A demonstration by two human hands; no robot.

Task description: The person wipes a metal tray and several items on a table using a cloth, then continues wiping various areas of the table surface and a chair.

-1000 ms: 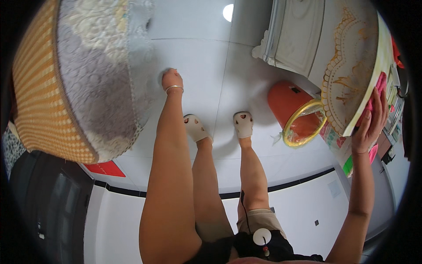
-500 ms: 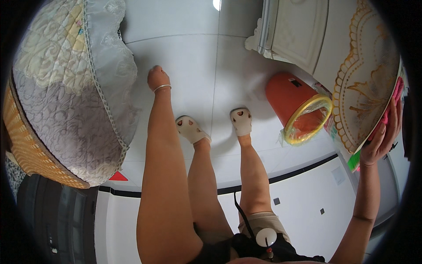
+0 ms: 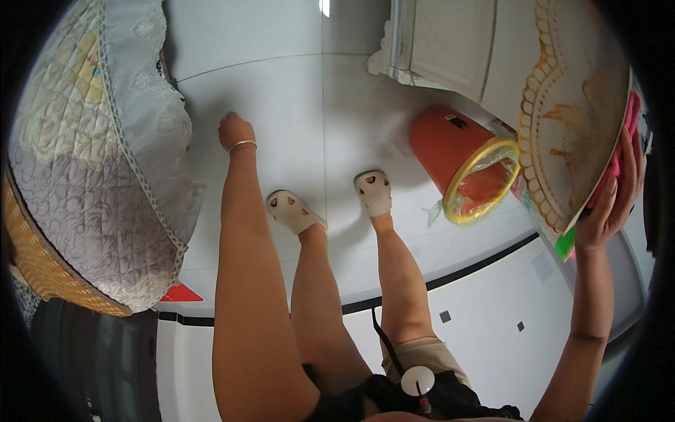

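Observation:
My right hand point(image 3: 610, 200) presses a bright pink cloth point(image 3: 610, 176) against the top of a white cabinet, its fingers laid along the cloth. Much of that cloth is hidden under the hand and past the edge of the top. Beneath it lies a pale cover point(image 3: 562, 133) with a scalloped, gold-embroidered border. My left hand point(image 3: 236, 132), a bracelet at its wrist, hangs above the floor with curled fingers and nothing visible in them. The lace edge of a quilted bedspread point(image 3: 84, 133) is nearest to it, a little to the left.
An orange bin point(image 3: 446, 141) with a yellow rim and clear liner stands beside the white cabinet point(image 3: 453, 46). A woven mat point(image 3: 56, 260) edges the bed at left. Green bristles point(image 3: 565, 246) show below the cover. My feet in beige clogs point(image 3: 373, 191) stand on pale floor tiles point(image 3: 281, 91).
The view has shifted, so the bin, cabinet and bed sit further left. My right hand has slid slightly with the pink cloth along the top. My left hand still hangs closed.

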